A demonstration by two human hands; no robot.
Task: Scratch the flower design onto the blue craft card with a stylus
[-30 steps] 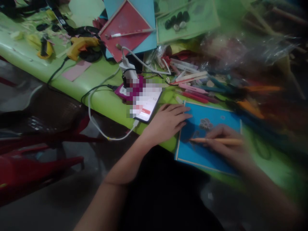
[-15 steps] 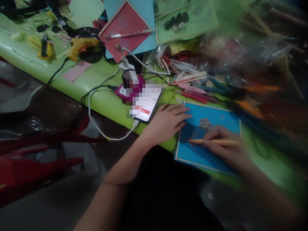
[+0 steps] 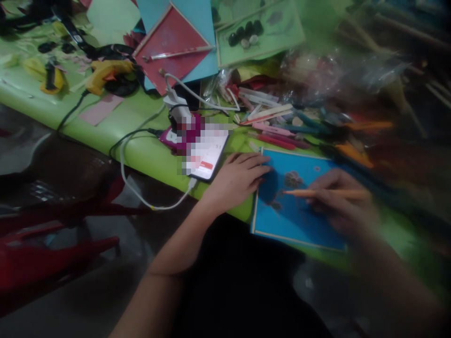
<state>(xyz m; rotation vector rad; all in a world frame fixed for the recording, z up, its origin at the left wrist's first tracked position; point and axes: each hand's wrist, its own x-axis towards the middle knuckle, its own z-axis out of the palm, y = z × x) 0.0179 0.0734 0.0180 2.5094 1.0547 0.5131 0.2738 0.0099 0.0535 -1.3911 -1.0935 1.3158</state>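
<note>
A blue board (image 3: 275,218) edged with pale thin strips lies on the green table, with flower and leaf drawings (image 3: 293,180) on its surface. My right hand (image 3: 340,202) is closed round an orange pen (image 3: 299,193), its tip at the board just below and left of the larger flower. My left hand (image 3: 239,176) lies flat, palm down, its fingertips resting over the board's upper left edge. Beside that hand is a phone (image 3: 207,155) with a lit screen and a white cable plugged in. Part of the board is hidden under my right hand.
Behind the board lie several pens (image 3: 271,136) and plastic wrappers (image 3: 310,65). A yellow glue gun (image 3: 105,75) sits at the left, near a purple power socket (image 3: 179,134) with plugs and cables. Further back is a red diamond panel (image 3: 172,37). A red chair (image 3: 52,258) stands below left.
My right hand has shifted the pen tip slightly up and to the right over the board. Dark leaf marks now show below the flower. The whole view has moved slightly.
</note>
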